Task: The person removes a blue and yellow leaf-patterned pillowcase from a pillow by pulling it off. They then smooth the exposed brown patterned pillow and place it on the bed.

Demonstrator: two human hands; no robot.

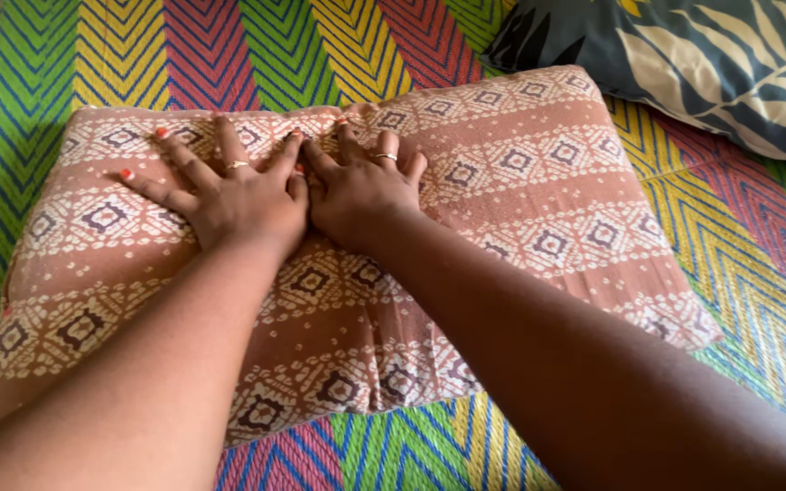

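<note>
Flat grips on soft patterned pillow

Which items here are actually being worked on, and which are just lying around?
In use:
- pink patterned pillow, pressed flat by both hands
- left hand
- right hand

Lying about:
- dark leaf-print pillow, top right, untouched
- striped woven mat underneath
</note>
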